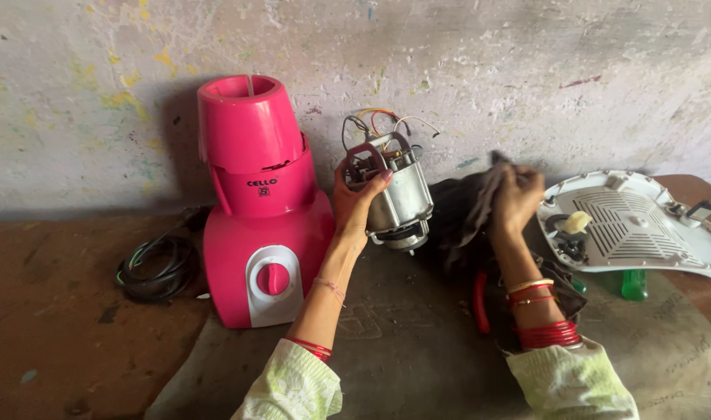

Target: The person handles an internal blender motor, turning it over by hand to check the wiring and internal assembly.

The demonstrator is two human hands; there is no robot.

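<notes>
Nearest the camera, two pale green sleeves are reaching forward over a dark mat point(418, 350) that is lying on the brown table point(52, 311). Further out, the left hand point(354, 204) is gripping a bare electric motor point(398, 194), its fingers point(369, 185) wrapping closed around the metal body and holding it tilted above the mat. Just to the right, the right hand point(517, 201) is pinching a dark cloth point(471, 206), fingers closing tightly on a fold. Left of the motor, a pink mixer base point(262, 210) is standing upright, with a coiled black cord point(155, 268) lying beside it. On the right, a white base plate point(635, 225) is lying flat, with a green bottle point(634, 284) poking out beneath it, near the stained wall point(488, 70).
</notes>
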